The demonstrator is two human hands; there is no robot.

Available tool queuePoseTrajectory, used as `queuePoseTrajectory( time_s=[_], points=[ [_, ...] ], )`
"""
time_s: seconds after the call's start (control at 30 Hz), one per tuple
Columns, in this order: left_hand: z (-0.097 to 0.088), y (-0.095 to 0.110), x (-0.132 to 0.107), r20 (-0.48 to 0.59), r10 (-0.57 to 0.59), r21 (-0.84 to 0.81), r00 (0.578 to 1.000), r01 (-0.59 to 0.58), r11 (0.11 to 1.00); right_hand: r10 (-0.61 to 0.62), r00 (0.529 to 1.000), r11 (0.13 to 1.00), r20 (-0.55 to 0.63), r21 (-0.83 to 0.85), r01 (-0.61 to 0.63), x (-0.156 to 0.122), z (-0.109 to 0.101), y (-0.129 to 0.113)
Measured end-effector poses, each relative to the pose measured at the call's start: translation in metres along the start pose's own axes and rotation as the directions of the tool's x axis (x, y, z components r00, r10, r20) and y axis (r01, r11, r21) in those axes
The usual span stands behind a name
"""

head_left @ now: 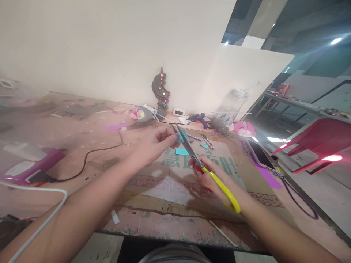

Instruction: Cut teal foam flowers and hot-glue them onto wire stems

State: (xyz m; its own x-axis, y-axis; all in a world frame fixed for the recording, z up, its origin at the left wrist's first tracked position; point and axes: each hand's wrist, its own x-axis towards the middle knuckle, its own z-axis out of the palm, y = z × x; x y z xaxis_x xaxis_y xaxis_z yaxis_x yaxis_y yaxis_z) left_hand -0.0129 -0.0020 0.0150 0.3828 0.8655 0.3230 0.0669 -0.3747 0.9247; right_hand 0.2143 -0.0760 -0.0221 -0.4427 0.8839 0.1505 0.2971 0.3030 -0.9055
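Observation:
Between thumb and fingers, my left hand (159,142) pinches a small teal piece (181,136) that looks like paper or felt. My right hand (210,175) is wrapped round a pair of scissors (189,146) with yellow and red handles. The scissor blades are slightly apart and point up and away, right at the teal piece. Below them a flat teal rectangle (182,151) lies on the printed cardboard sheet (153,197). A teal scrap (203,145) rests beside small pink-handled snips (208,141) just to the right.
A grey moon-shaped ornament (159,87) with coloured dots stands against the wall. Along the back lie a glue gun (201,118), a twine roll (219,126) and a clear jar (236,104). A phone (259,153) is at right; a purple power strip (35,164) and cable are at left.

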Motion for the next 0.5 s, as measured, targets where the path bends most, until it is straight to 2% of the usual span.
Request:
queuePoseTrajectory(
  time_s=[0.2, 0.33, 0.5],
  points=[
    [0.002, -0.006, 0.0, 0.021, 0.02, 0.086, 1.0, -0.022, 0.996, 0.03, 1.0, 0.999, 0.003, -0.02, -0.03, -0.001, -0.005, -0.004],
    [0.007, -0.015, 0.001, 0.083, 0.051, 0.035, 0.995, -0.054, 0.998, 0.051, 0.999, 0.998, 0.02, 0.042, -0.052, 0.0, -0.007, -0.005],
    [0.008, -0.013, 0.001, 0.113, 0.034, 0.043, 0.993, -0.039, 0.998, 0.07, 0.997, 0.993, 0.014, 0.093, -0.071, 0.001, -0.005, -0.006]
  ],
)
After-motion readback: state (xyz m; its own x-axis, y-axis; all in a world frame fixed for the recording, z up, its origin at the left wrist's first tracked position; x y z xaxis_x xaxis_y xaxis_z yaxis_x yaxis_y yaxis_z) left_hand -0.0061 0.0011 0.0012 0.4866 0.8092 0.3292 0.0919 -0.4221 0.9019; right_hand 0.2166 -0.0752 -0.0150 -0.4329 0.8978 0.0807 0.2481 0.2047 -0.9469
